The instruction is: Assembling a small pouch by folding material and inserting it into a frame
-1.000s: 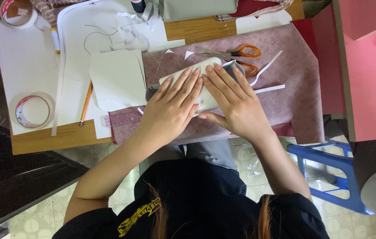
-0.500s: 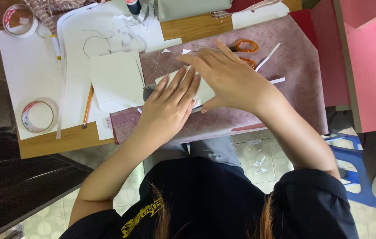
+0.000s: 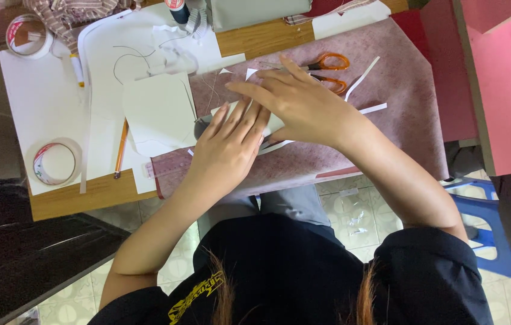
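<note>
My left hand (image 3: 228,147) lies flat, fingers spread, on a white paper piece (image 3: 275,124) that rests on a mauve mat (image 3: 400,114). My right hand (image 3: 294,99) presses flat on the same paper, its fingers pointing left across the top of my left fingers. Most of the paper is hidden under both hands. Orange-handled scissors (image 3: 328,69) lie just beyond my right hand. A clear ruler (image 3: 165,168) lies at the mat's near left corner.
White sheets (image 3: 45,108), a cut white card (image 3: 156,111), a pencil (image 3: 120,147), two tape rolls (image 3: 55,164) and paper strips (image 3: 364,75) lie on the wooden table (image 3: 87,195). A pink board (image 3: 508,84) stands right; a blue stool (image 3: 490,247) is below.
My right hand has swung left, from lying beside my left hand to reaching across above its fingers. My left hand has stayed flat on the paper.
</note>
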